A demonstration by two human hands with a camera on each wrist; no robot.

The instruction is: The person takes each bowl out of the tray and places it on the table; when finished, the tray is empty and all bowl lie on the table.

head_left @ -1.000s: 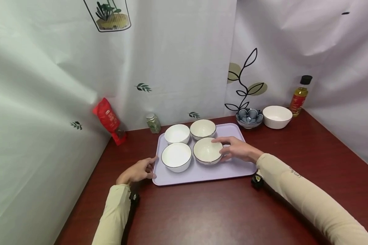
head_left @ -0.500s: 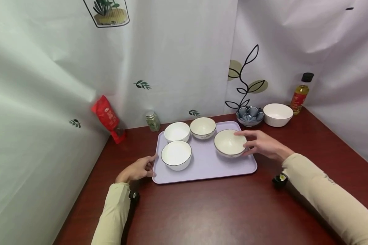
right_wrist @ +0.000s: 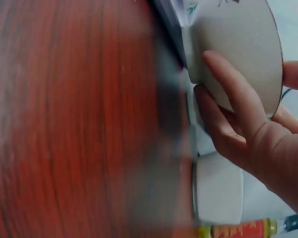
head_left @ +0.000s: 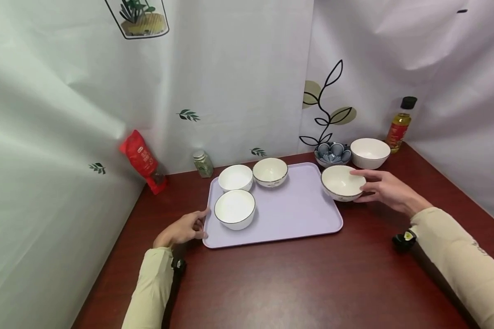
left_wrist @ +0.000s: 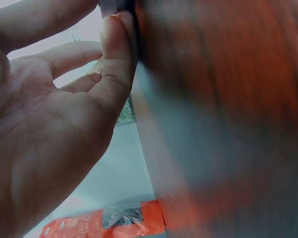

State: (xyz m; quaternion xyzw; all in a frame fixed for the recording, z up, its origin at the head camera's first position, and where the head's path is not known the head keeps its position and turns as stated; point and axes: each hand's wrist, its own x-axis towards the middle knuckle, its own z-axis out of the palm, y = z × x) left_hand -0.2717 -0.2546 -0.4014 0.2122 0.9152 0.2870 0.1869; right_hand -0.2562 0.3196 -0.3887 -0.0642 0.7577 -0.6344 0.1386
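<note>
In the head view my right hand [head_left: 389, 191] holds a cream bowl [head_left: 342, 183] with a thin dark rim over the right edge of the lilac tray [head_left: 296, 214]. The right wrist view shows fingertips against the underside of the bowl [right_wrist: 241, 42], which is raised above the table. My left hand [head_left: 184, 228] grips the tray's left edge, its fingers bent at the rim in the left wrist view. On the tray stand a white bowl [head_left: 235, 209] at front left, another white bowl [head_left: 235, 178] behind it, and a cream bowl [head_left: 270, 172] beside that one.
At the back right stand a blue patterned bowl [head_left: 332, 155] with small blue dishes inside, a white ribbed bowl [head_left: 369, 153] and an oil bottle [head_left: 399, 125]. A spice jar [head_left: 203, 164] and a red packet [head_left: 142, 157] stand at the back left. Curtains enclose the dark red table [head_left: 271, 283].
My right hand has carried the cream bowl from the tray's front middle rightward to above its right edge. My left hand stays at the tray's left edge.
</note>
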